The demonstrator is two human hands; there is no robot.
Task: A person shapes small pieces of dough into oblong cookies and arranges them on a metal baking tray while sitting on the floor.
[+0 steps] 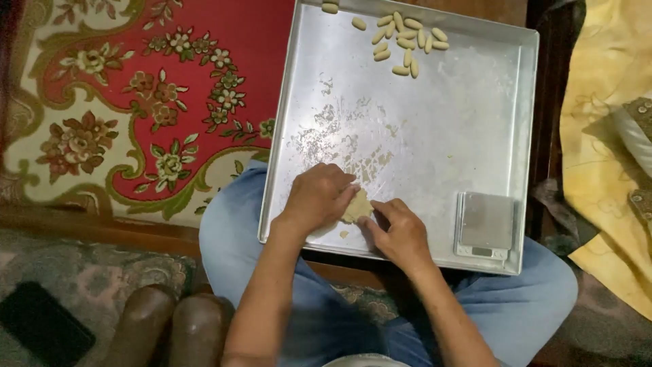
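Two hands work a lump of dough at the near edge of a metal tray.

The left hand (pixel 318 197) curls over the dough lump (pixel 356 206), and the right hand (pixel 401 232) pinches its other side, so it sits between them. Small shaped dough pieces (pixel 405 42) lie by the tray's (pixel 475 115) far edge; a small digital scale (pixel 485 224) occupies the near right corner.

Looks like someone's living room at home, not a proper kitchen. There's a red floral carpet (pixel 136 102) on the floor, a yellow cloth (pixel 604 136) off to one side, and the person sits cross-legged in jeans (pixel 231 238) with a metal baking tray (pixel 475 122) on their lap, small scale (pixel 484 224) in its corner.
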